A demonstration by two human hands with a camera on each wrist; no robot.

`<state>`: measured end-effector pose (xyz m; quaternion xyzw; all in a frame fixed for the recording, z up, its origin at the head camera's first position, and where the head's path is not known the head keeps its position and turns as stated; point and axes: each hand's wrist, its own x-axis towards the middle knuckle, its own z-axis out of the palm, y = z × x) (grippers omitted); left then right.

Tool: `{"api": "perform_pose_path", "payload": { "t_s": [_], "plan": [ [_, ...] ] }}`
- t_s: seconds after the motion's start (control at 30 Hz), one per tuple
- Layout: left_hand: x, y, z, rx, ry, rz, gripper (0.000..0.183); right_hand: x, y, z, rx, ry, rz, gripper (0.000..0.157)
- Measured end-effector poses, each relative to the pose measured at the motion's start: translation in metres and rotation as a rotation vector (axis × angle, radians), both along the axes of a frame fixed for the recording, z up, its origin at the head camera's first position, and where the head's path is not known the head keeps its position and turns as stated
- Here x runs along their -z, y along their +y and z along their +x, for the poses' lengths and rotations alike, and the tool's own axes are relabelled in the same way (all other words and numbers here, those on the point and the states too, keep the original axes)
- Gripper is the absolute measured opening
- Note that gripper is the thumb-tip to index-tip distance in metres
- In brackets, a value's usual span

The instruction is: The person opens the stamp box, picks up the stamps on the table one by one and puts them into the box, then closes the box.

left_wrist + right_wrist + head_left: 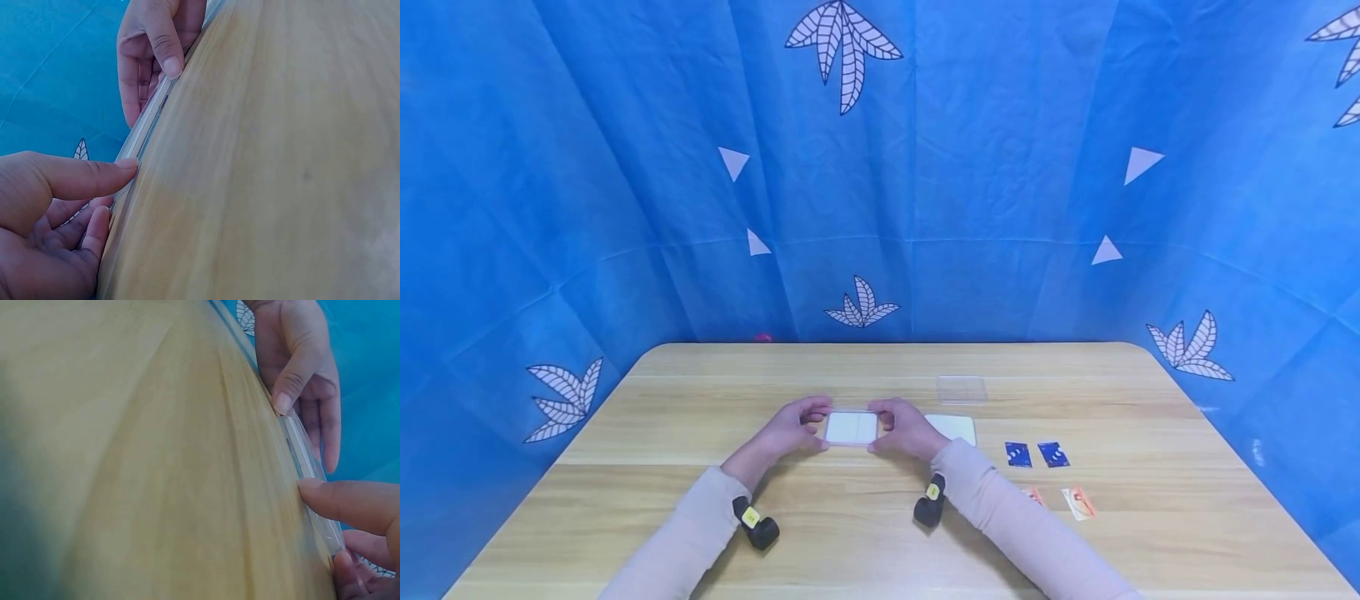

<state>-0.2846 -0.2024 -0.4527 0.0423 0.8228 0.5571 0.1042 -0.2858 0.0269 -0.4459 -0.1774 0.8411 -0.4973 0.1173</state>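
A flat, clear plastic case with a white inside lies low over the middle of the wooden table. My left hand grips its left end, thumb at the near edge and fingers at the far side. On the right end, my right hand holds it the same way. Both wrist views show the case edge-on as a thin transparent strip; the left thumb and the right thumb press at its near edge. Just beyond the right wrist lies a white rounded panel, partly hidden by that hand.
Behind the white panel is a clear rectangular plastic piece. Two blue cards, a left one and a right one, lie to the right. Nearer are two orange-and-white cards, one in full view, the other partly behind the right sleeve.
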Motion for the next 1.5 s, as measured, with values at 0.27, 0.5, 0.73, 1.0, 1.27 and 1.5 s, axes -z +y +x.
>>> {"api": "perform_pose_path", "payload": {
  "t_s": [0.27, 0.5, 0.73, 1.0, 1.27, 1.5],
  "plan": [
    [-0.001, 0.003, 0.000, -0.021, 0.000, -0.036, 0.072, 0.001, 0.000, -0.002, 0.007, 0.018, 0.044, 0.062],
    [-0.002, 0.004, -0.002, -0.025, 0.002, -0.054, 0.072, 0.003, 0.000, -0.006, 0.003, 0.039, 0.036, 0.057],
    [0.001, 0.002, -0.003, -0.007, 0.006, -0.041, 0.073, 0.006, 0.003, -0.006, -0.007, 0.041, 0.012, 0.061],
    [-0.003, 0.001, 0.000, 0.000, 0.001, -0.035, 0.072, 0.006, 0.005, -0.010, -0.005, -0.047, -0.040, 0.064],
    [-0.004, 0.000, 0.001, -0.016, -0.016, -0.029, 0.071, 0.002, 0.007, -0.013, -0.034, -0.088, -0.108, 0.063],
    [-0.003, 0.000, 0.000, -0.010, -0.010, -0.033, 0.071, -0.001, 0.010, -0.015, -0.024, -0.098, -0.103, 0.061]
  ]
}}
